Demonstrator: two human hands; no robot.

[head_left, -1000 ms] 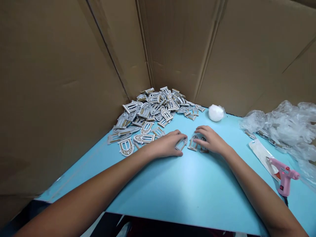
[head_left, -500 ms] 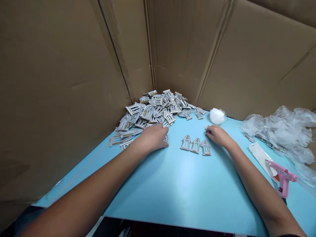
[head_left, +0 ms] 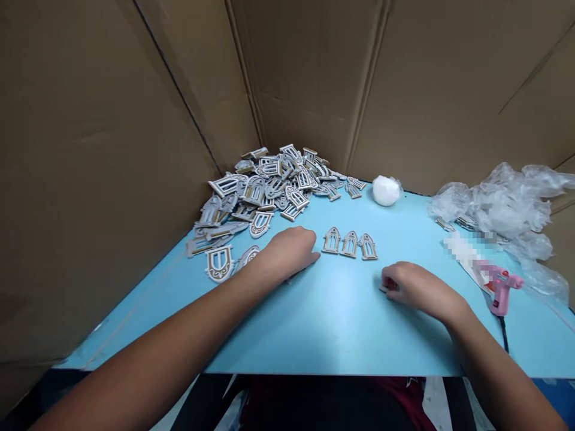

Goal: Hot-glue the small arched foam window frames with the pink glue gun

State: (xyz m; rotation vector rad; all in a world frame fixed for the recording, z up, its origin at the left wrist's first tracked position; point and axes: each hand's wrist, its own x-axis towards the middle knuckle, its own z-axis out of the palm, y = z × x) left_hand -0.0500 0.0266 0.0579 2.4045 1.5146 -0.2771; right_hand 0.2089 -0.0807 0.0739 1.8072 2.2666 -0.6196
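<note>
My left hand [head_left: 294,251] is low over the table with curled fingers. The edge of a small arched window piece [head_left: 295,277] peeks out under it, the rest hidden by the hand. To the right, my right hand [head_left: 415,290] pinches another arched window piece, of which only a pale tip shows at the fingertips. Between and beyond the hands, three small arched window pieces [head_left: 349,244] stand in a row side by side, points away from me. Left of my left hand lie two larger pieces with scrollwork, one a grey-white window frame [head_left: 220,264].
A heap of arched window pieces [head_left: 269,185] fills the back corner against cardboard walls [head_left: 309,78]. A white wad [head_left: 386,190] sits at the back. On the right are crumpled clear plastic [head_left: 503,197] and a pink glue gun [head_left: 501,287] with its cord. The blue tabletop [head_left: 332,335] ends near me.
Both hands have come nearer to me, the left away from the heap with a piece beneath it, the right away from the row. The view has shifted; the three pieces keep their row.
</note>
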